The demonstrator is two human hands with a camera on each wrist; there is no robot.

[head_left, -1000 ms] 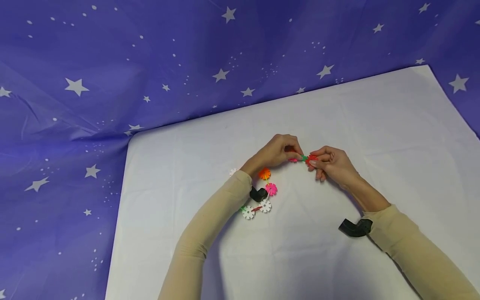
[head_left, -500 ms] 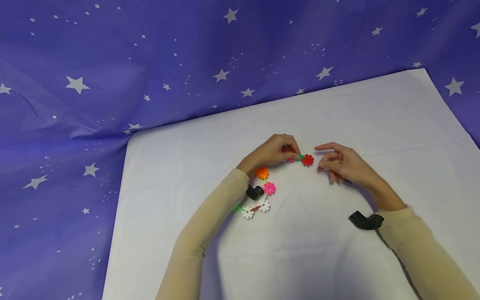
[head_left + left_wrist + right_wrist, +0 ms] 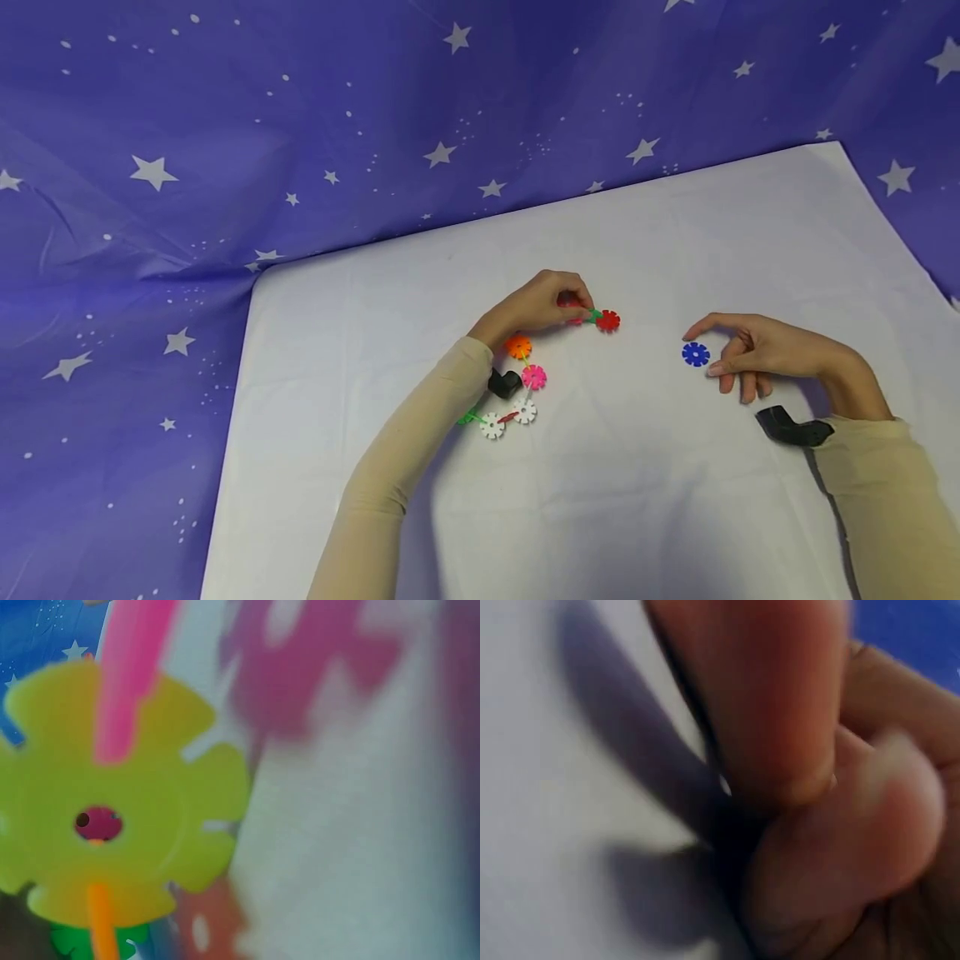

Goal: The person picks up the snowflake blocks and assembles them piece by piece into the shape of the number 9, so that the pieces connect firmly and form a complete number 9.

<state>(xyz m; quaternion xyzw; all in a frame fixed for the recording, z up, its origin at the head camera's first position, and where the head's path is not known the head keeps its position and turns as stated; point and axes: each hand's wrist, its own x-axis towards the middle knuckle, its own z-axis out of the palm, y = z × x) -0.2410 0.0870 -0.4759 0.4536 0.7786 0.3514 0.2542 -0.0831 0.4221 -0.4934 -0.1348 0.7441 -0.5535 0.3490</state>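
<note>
My left hand [image 3: 538, 302] pinches a chain of notched plastic discs near the green disc [image 3: 595, 316]. Joined to that is a red disc [image 3: 609, 321], beyond the fingertips. An orange disc [image 3: 519, 346], a pink disc [image 3: 534, 377] and two white discs [image 3: 492, 426] curve below the wrist; the forearm hides part of the chain. A yellow-green disc [image 3: 150, 795], with pink and orange pieces slotted in it, fills the left wrist view. My right hand [image 3: 772, 346] has its index finger and thumb spread about a loose blue disc [image 3: 696, 354]. Blurred fingers [image 3: 750, 697] dominate the right wrist view.
White cloth covers the table [image 3: 600, 500]. Behind it hangs a purple star-patterned cloth [image 3: 375, 108]. A black wrist mount [image 3: 793, 427] sticks out from the right sleeve, and another mount [image 3: 505, 383] sits beside the chain at the left wrist.
My right hand has let go of the red disc and moved right and nearer to the blue disc, which has come into view. My left hand keeps its pinch, shifting slightly left.
</note>
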